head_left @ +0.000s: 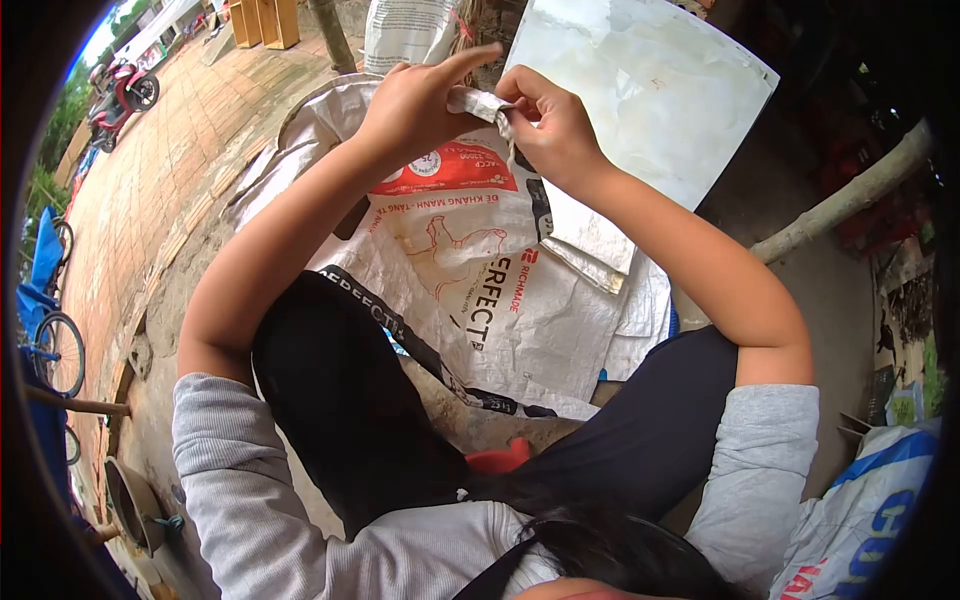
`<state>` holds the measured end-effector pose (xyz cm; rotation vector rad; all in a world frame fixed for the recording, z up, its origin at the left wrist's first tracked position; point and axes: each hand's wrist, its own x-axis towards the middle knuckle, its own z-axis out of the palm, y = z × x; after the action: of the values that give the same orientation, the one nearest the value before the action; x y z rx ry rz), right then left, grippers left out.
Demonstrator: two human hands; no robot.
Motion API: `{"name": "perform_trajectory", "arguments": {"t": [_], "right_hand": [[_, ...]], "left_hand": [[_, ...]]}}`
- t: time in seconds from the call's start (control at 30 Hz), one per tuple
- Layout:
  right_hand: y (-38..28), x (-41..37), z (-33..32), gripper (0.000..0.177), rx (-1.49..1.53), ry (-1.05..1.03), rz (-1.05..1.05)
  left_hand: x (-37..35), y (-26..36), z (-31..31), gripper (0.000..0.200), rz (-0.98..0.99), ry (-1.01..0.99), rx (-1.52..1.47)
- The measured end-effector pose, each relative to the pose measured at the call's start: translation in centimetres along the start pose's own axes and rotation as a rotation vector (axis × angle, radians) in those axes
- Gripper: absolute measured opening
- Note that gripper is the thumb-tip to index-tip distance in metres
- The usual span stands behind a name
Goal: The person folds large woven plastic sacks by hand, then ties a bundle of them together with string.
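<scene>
A white woven feed sack (420,250) printed with a hen, red panels and black lettering lies spread across my lap and the ground in front of me. At its far edge, my left hand (418,103) is closed round a folded strip of the sack, with the index finger stretched out to the right. My right hand (545,120) pinches the end of the same folded strip, fingertips and thumb together, just right of the left hand. The sack's folded rim rises between the two hands. Part of the strip is hidden inside the left palm.
A large whitish board (650,90) lies behind my right hand. A wooden pole (850,190) crosses at right, and another sack (860,510) stands at lower right. A red motorbike (122,98) and a blue bicycle (60,350) are on the left. Something red (500,457) lies between my legs.
</scene>
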<state>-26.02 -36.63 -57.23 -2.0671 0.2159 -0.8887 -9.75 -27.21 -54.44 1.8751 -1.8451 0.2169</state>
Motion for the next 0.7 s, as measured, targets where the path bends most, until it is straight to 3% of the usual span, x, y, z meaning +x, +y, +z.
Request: {"name": "perform_trajectory", "arguments": {"t": [0.03, 0.07, 0.13, 0.17, 0.23, 0.27, 0.3, 0.33, 0.4, 0.5, 0.6, 0.63, 0.7], "right_hand": [[1.1, 0.0, -0.1, 0.009, -0.034, 0.028, -0.03], [2.2, -0.3, -0.5, 0.009, -0.036, 0.028, -0.031], [4.7, -1.1, -0.8, 0.016, 0.086, -0.12, 0.167], [8.3, -1.6, -0.1, 0.025, 0.375, -0.192, 0.163], [10.3, -3.3, -1.1, 0.033, 0.169, -0.451, 0.352], [11.0, -4.3, -1.4, 0.035, 0.086, -0.514, 0.396], [11.5, -5.6, -1.5, 0.033, 0.004, -0.575, 0.419], [13.1, -6.9, -1.1, 0.033, -0.113, -0.648, 0.304], [14.5, -10.0, 0.1, 0.029, -0.193, -0.612, 0.453], [11.1, -10.8, -0.4, 0.028, -0.196, -0.688, 0.441], [15.1, -11.0, -1.7, 0.031, -0.165, -0.822, 0.587], [16.1, -11.4, -2.1, 0.032, -0.179, -0.797, 0.588], [19.8, -12.7, -3.0, 0.032, -0.52, -0.803, 0.245]], "left_hand": [[-0.2, -0.6, 0.2, 0.048, 0.093, 0.069, -0.013], [-0.2, -0.7, 0.7, 0.048, 0.093, 0.071, -0.013], [-0.3, -0.6, 1.5, 0.033, 0.124, 0.204, 0.039], [-0.4, -0.6, 1.7, 0.033, 0.123, 0.204, 0.036], [-0.3, -0.7, 1.7, 0.028, 0.322, 0.344, 0.067], [-0.4, -0.9, 1.6, 0.028, 0.321, 0.341, 0.066], [-0.5, -0.9, 1.4, 0.026, 0.332, 0.434, 0.024], [-0.8, -0.7, 1.1, 0.024, 0.344, 0.527, -0.018], [-1.9, 0.3, -0.2, 0.026, 0.328, 0.567, -0.146], [-3.2, 1.7, -1.0, 0.026, 0.372, 0.653, -0.101], [-4.1, 0.3, 0.0, 0.023, 0.217, 0.763, -0.229], [-4.0, -1.7, 0.5, 0.022, 0.172, 0.85, -0.357], [-4.7, -5.2, 0.9, 0.02, 0.132, 0.928, -0.479]]}}
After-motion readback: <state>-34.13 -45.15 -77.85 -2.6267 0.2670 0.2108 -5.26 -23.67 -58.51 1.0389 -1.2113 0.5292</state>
